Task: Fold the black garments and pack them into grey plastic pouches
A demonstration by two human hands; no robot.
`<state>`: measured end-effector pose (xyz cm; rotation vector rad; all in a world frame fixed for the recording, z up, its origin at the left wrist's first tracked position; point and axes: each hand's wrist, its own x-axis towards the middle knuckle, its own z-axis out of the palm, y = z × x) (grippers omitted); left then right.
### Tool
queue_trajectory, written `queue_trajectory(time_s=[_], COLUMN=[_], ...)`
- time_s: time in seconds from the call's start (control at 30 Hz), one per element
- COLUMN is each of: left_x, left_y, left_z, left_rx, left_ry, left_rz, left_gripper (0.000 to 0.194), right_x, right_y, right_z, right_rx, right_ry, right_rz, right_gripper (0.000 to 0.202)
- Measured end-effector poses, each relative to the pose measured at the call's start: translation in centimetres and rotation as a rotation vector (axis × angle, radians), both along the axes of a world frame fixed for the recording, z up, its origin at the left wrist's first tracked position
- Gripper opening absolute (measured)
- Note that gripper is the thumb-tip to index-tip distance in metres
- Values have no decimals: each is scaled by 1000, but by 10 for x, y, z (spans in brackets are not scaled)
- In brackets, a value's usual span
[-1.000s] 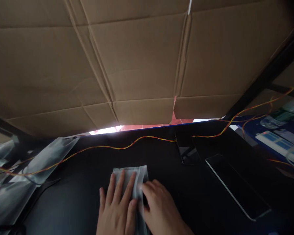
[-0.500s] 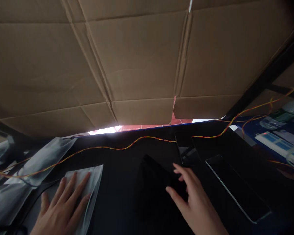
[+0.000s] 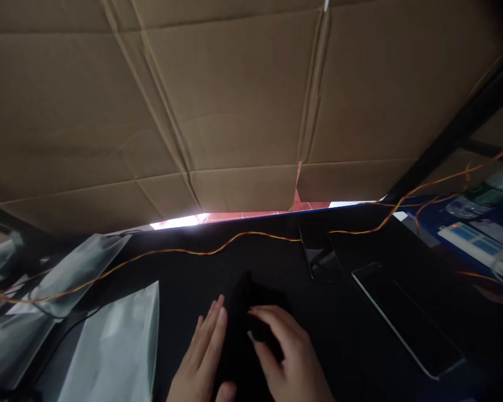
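In the head view a black item [image 3: 245,296], soft like cloth, lies on the dark tabletop between my hands; its exact kind is lost against the black surface. My right hand [image 3: 287,349] curls over its right side, thumb and fingertips closing on the dark fabric. Along its left side rests my left hand [image 3: 205,352], fingers stretched out and held together, gripping nothing. A translucent frosted plastic bag [image 3: 117,340] lies flat to the left of my left hand, apart from it.
Several more frosted bags [image 3: 73,276] lie at the left. A red-yellow twisted wire [image 3: 201,253] crosses the table. Two dark phones, a smaller one [image 3: 321,257] and a larger one [image 3: 406,321], lie at right. Beyond them are a white-blue box [image 3: 473,245] and a plastic bottle [image 3: 490,192]. Cardboard [image 3: 243,95] stands behind.
My left hand has left the frosted bag and moved right to the black item. My right hand has moved left and closed on the item, which now lies lower and more bunched.
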<state>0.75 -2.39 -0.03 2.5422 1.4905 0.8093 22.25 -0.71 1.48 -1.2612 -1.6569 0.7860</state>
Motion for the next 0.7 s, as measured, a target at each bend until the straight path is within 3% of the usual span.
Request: queue_trajectory(time_s=[0.13,0.2,0.27,0.33,0.43,0.53,0.7], left_x=[11,14,14,12,3,-21,-82], left_y=[2,5,8,10,15,22,16], left_z=[-7,-10,-8,-2,11,21,26], left_rx=[31,103,155,145,86,78,66], left_ry=[-17,51,86,68,62,109,81], left_rz=[-16,-17,-65,-113,-128,-129,-28], left_gripper=[109,94,59,38,32,24,42], right_x=[16,25,33,42,52,64,97], right_y=[1,-3,-8,-14,-16,-12,-16], right_z=[11,7,1,-4,-6,-9,-5], right_rx=[-392,-469,-455,-419,-396,-325,19], right_ry=[590,776,811,718,483,269,-185], right_rz=[-4,57,70,57,-26,-200,-413], right_gripper=[30,39,45,47,37,26,41])
